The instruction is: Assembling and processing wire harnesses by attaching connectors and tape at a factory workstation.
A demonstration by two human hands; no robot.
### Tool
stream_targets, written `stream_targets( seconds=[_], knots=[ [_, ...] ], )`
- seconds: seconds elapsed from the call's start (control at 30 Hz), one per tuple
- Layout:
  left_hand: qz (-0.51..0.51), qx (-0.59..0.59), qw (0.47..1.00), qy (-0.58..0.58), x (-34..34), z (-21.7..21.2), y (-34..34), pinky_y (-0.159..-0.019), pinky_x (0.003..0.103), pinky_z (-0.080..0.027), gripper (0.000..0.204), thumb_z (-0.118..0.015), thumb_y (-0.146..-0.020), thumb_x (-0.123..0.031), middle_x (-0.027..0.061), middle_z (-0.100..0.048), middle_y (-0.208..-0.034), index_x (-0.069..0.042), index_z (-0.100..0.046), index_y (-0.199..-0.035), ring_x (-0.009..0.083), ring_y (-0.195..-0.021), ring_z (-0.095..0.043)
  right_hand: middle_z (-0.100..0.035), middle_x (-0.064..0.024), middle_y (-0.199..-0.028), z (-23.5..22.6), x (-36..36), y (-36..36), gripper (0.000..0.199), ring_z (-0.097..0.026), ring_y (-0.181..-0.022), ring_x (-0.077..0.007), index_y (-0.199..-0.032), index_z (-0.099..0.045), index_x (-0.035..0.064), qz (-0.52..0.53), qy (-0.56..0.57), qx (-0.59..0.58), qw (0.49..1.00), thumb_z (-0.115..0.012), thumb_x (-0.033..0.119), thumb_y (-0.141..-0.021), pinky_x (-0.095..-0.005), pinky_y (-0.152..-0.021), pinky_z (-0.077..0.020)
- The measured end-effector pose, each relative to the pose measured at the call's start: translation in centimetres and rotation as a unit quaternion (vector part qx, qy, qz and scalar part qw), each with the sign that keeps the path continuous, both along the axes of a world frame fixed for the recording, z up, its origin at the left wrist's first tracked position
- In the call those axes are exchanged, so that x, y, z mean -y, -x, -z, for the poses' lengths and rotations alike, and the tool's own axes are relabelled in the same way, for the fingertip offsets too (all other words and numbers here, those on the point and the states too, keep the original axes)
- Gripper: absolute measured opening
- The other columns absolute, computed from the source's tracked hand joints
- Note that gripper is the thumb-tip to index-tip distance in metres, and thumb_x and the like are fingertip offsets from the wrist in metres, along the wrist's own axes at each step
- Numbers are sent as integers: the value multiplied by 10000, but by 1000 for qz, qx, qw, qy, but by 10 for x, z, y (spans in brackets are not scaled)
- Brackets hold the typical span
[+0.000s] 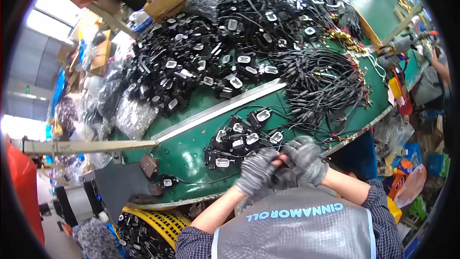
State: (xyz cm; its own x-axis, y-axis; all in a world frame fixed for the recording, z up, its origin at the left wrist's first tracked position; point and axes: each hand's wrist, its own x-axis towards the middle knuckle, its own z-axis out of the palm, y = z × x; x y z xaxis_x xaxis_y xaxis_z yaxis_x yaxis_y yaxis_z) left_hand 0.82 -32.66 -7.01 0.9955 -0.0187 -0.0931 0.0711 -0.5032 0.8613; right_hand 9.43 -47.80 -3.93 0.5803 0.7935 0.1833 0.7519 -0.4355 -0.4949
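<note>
My left hand point(258, 171) and my right hand point(309, 159), both in grey knit gloves with bare fingertips showing, meet in front of my apron at the table's near edge. Their fingers are closed and pinched together; whatever is between them is too small or hidden to make out. Just beyond them lies a small heap of black plastic parts with clear oval windows point(238, 139), wires trailing from it. To the left, one single black part point(167, 182) has a thin black cable point(201, 182) that runs toward my left glove and disappears near it.
A metal strip point(215, 110) divides the green table point(187, 156). Behind it are a large pile of black parts point(182, 67) and a bundle of black cables point(321, 81). A grey machine point(124, 187) stands at left above a yellow basket point(165, 223) of parts.
</note>
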Motion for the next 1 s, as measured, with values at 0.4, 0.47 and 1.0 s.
stream_targets(
  seconds=[0.4,0.47,1.0],
  knots=[
    [-11,-202,915,-349,-240,67,21,-628,390,-431,302,-466,-811,-330,161,-566,-745,-51,-559,-881,295,-724,-561,-569,-83,-704,63,37,-21,126,-556,-684,-262,-827,-570,112,2,125,-136,983,-531,181,-729,-379,-602,-439],
    [-14,-248,907,-340,-263,80,24,-662,380,-441,247,-511,-787,-277,148,-572,-825,-79,-553,-929,310,-782,-558,-572,-86,-736,58,46,-41,134,-554,-709,-262,-831,-570,114,55,131,-126,982,-534,180,-721,-380,-618,-439],
    [-4,104,879,-466,-179,76,-174,-695,366,-456,410,-607,-701,-212,85,-507,-1038,-139,-485,-1085,261,-875,-530,-567,-58,-830,82,68,-178,120,-528,-830,-236,-789,-593,128,254,199,39,946,-536,188,-702,-364,-701,-415]
  ],
)
